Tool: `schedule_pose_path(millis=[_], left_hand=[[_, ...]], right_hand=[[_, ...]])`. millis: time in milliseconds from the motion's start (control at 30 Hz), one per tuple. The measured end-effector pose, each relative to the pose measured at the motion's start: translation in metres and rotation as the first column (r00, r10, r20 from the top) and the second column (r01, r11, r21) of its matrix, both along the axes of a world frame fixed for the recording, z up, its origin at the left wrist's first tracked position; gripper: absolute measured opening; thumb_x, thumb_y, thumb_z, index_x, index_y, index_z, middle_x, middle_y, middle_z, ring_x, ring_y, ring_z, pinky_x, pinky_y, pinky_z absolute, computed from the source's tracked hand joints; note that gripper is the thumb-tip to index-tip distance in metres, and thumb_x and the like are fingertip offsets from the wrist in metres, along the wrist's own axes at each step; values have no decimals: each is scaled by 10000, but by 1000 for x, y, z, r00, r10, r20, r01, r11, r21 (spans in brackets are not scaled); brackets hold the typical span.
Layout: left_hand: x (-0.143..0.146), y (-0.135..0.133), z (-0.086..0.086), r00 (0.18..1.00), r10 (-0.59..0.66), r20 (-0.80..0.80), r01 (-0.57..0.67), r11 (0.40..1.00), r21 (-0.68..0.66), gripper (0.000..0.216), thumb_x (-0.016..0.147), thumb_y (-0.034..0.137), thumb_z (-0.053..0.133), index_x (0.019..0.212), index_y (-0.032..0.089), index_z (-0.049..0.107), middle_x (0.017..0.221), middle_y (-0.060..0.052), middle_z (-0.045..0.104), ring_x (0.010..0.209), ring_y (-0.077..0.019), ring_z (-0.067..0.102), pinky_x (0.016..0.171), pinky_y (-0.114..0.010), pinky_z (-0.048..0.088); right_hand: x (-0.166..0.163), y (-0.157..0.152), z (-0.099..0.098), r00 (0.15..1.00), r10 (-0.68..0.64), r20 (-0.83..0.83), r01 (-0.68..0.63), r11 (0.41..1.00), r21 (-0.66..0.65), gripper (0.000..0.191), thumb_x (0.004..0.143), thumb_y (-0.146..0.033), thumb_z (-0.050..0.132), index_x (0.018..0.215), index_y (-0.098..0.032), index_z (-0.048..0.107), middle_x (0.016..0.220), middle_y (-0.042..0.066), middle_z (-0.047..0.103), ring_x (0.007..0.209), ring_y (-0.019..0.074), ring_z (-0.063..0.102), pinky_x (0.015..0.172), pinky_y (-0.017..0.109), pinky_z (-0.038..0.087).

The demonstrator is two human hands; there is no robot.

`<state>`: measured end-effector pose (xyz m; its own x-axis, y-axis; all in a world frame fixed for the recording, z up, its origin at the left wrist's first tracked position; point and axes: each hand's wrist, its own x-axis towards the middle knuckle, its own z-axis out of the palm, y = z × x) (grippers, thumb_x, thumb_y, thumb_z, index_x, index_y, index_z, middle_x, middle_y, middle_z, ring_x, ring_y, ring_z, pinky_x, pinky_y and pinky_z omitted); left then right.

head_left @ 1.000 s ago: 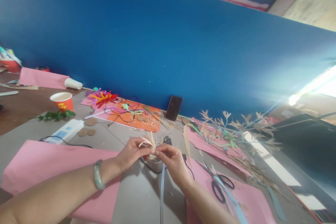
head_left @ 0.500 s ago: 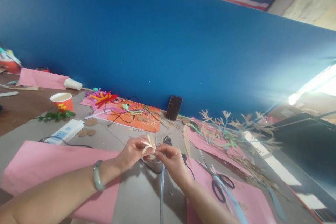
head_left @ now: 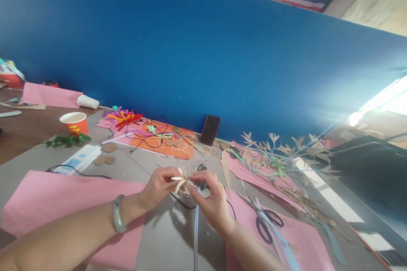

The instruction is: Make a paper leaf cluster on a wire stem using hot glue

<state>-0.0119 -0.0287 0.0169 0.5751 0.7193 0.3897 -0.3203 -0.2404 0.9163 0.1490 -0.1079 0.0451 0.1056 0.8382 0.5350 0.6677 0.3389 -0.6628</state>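
Both my hands meet over the grey table (head_left: 165, 237) at the centre of the view. My left hand (head_left: 160, 186), with a jade bangle on its wrist, pinches a small cluster of pale straw leaves (head_left: 182, 178). My right hand (head_left: 211, 201) has its fingers closed on the same cluster from the right. A thin pale blue stem (head_left: 196, 237) hangs down from the cluster toward me. Under my hands lies a black cable (head_left: 182, 203).
Black-handled scissors (head_left: 267, 226) lie on pink paper (head_left: 305, 245) to the right, beside a branch of dried straw leaves (head_left: 280, 156). A dark phone (head_left: 210, 130) leans on the blue wall. To the left are a power strip (head_left: 79, 159), a red paper cup (head_left: 74, 123), coloured pipe cleaners (head_left: 122, 117) and orange paper (head_left: 165, 146).
The straw cluster has turned in my fingers, its leaves spreading out. My right hand has shifted slightly right and down, and the stem has followed.
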Motion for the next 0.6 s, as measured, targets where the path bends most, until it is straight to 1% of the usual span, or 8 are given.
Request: schedule_pose_path(millis=[133, 267, 367, 500, 600], left_hand=[[0, -2, -4, 1000, 17, -2, -17, 998, 64, 188, 825, 280, 669, 716, 132, 709, 734, -59, 650, 715, -167, 589, 696, -272, 464], [1, -2, -8, 999, 39, 31, -42, 995, 96, 146, 824, 252, 668, 732, 147, 712, 771, -64, 675, 743, -179, 618, 716, -277, 482], [1, -2, -9, 998, 67, 20, -69, 988, 138, 116, 822, 224, 670, 735, 158, 713, 773, -54, 682, 752, -173, 628, 727, -269, 492], [0, -2, -11, 991, 130, -16, -124, 974, 191, 81, 816, 209, 678, 760, 171, 722, 840, -55, 702, 781, -165, 648, 740, -257, 503], [-1, -2, -13, 988, 147, -35, -136, 965, 224, 85, 821, 212, 673, 768, 176, 729, 843, -52, 706, 775, -159, 654, 735, -250, 506]], right_hand=[[0, 1, -3, 998, 20, 66, -25, 997, 79, 61, 792, -215, 684, 812, -228, 628, 768, -5, 665, 712, 175, 592, 745, 344, 391], [2, 2, -6, 994, 30, 101, -43, 991, 125, 71, 807, -174, 664, 817, -224, 613, 792, -2, 665, 732, 171, 594, 758, 345, 381], [2, 1, -6, 993, 42, 111, -58, 988, 142, 84, 807, -156, 656, 804, -220, 602, 791, -4, 665, 742, 171, 599, 758, 342, 377], [0, 1, -5, 993, 48, 111, -64, 987, 145, 89, 807, -144, 645, 793, -218, 599, 785, -7, 662, 744, 169, 602, 759, 342, 375], [0, 1, -5, 992, 49, 120, -66, 988, 138, 88, 807, -141, 640, 796, -219, 601, 786, -7, 661, 744, 169, 600, 759, 345, 373]])
